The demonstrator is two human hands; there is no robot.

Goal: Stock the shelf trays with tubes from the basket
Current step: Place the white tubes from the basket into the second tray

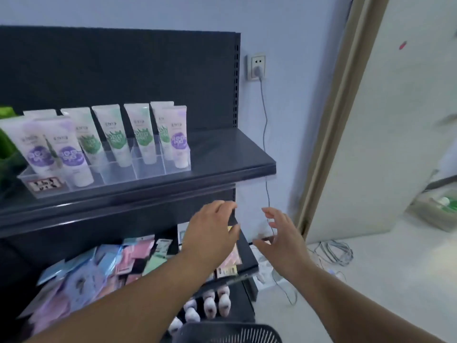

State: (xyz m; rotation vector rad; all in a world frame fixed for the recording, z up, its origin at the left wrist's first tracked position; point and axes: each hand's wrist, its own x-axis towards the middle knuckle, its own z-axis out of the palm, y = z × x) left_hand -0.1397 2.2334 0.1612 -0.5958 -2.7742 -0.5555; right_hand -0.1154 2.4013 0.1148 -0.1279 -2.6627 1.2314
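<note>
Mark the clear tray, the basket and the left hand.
clear tray (150,170): head view, bare front wall.
basket (230,334): head view, black slotted rim.
left hand (210,233): head view, back of the hand.

Bare forearms (138,290), left grip (212,233), right grip (282,240)

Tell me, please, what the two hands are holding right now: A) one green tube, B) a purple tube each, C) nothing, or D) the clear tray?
C: the left hand and the right hand both show spread fingers with nothing in them, below the tubes in the clear tray.
</note>
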